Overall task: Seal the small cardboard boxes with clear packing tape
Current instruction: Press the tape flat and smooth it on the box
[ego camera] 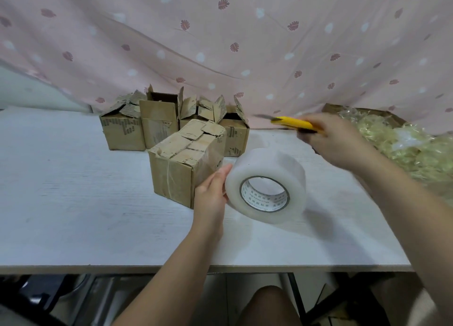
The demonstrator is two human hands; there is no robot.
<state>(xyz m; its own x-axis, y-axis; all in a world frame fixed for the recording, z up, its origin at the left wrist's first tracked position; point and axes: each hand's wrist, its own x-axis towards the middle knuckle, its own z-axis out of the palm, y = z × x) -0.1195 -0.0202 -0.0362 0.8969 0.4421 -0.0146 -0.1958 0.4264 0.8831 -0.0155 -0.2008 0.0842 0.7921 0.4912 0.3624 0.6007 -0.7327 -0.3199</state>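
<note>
A small cardboard box (181, 161) stands near the middle of the white table (73, 203), its torn top flaps folded down. Just right of it, my left hand (212, 196) holds a wide roll of clear packing tape (269, 183) by its left side, lifted off the table. A stretch of clear tape seems to run from the roll to the box's right face. My right hand (338, 142), blurred by motion, grips a yellow utility knife (296, 124) with its blade out, above and behind the roll.
Several more small cardboard boxes (157, 122) with open flaps stand in a cluster at the back, against a pink leaf-print curtain (220, 44). A large carton of pale yellow packing filler (411, 149) sits at the right edge.
</note>
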